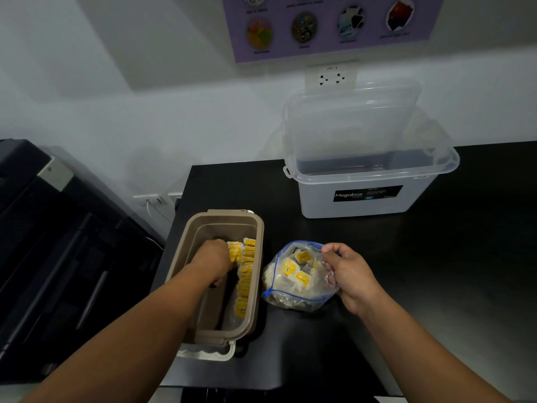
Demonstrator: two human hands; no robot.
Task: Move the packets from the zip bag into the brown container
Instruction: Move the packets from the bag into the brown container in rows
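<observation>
L hand (213, 258) in brown container (229, 214), against packets (247, 274), grip can't tell; R hand (348, 271) pinches zip bag (293, 286).

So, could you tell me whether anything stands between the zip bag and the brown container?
Nothing visible does: the zip bag lies just beside the open brown container, with only bare countertop between them.

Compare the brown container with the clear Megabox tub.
The brown container is opaque, narrow and near; the Megabox tub is translucent, bigger and by the wall. The brown container holds yellow packets and the left hand; the tub looks empty. Both stand open on the black counter.
</observation>
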